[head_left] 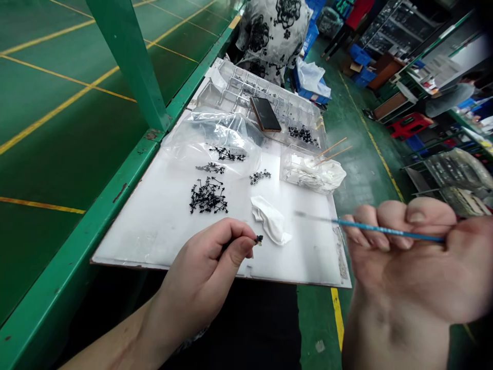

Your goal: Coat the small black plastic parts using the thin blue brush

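Between the thumb and forefinger of my left hand is a small black part, its tip poking out past the fingers over the front of the white board. My right hand, palm up and blurred, grips a thin blue stick that points left; its far end is smeared, so I cannot tell what the tip is. A crumpled white cloth lies just beyond my left hand. Farther back are a pile of black stalk-like parts and a cluster of small round pieces.
A clear plastic bag partly covers more black parts. Behind it stand a compartment tray and a phone. A clear box holds white cloth and two wooden sticks. A green frame borders the left; a person in a patterned top is opposite.
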